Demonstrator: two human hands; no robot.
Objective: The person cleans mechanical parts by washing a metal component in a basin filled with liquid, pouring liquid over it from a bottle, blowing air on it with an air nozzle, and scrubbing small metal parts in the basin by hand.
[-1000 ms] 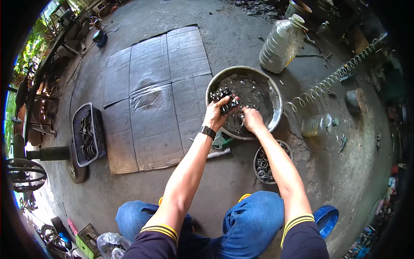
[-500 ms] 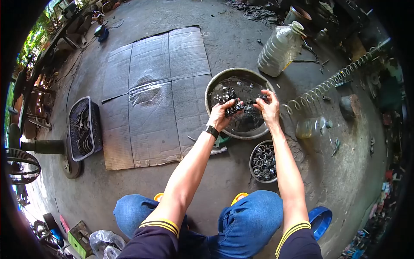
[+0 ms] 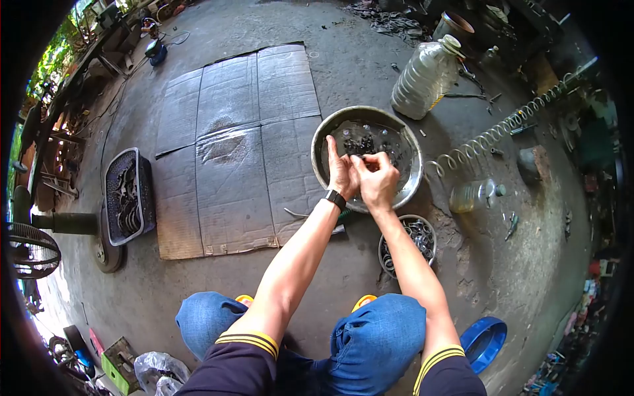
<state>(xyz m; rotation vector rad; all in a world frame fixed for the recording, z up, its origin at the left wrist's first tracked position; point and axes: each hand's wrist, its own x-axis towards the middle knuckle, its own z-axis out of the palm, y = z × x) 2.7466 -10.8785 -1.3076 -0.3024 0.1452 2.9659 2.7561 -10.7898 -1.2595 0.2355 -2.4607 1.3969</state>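
Observation:
Both hands are together over the near side of a round metal basin [image 3: 317, 158] of dark liquid. My left hand [image 3: 340, 173] is open, one finger stretched up along the basin's left side, its palm turned toward the right hand. My right hand [image 3: 379, 183] is closed, its fingertips pressed against the left palm; whatever they pinch is hidden. Just beyond the fingers, small dark metal parts [image 3: 360, 145] form a cluster in the basin. Close below the right wrist stands a bowl [image 3: 381, 256] of metal rings [image 3: 420, 232], partly covered by the right forearm.
Flattened cardboard [image 3: 228, 198] lies left of the basin, with a black basket [image 3: 150, 211] of curved parts beyond it. A large plastic jug [image 3: 426, 79], a long coil spring [image 3: 485, 140], a bottle of yellowish liquid [image 3: 470, 197] and a blue ring-shaped item [image 3: 484, 343] are on the right.
My left hand has let go of the clump of dark metal parts, which now shows in the basin. My right hand has moved left and down to meet the left palm.

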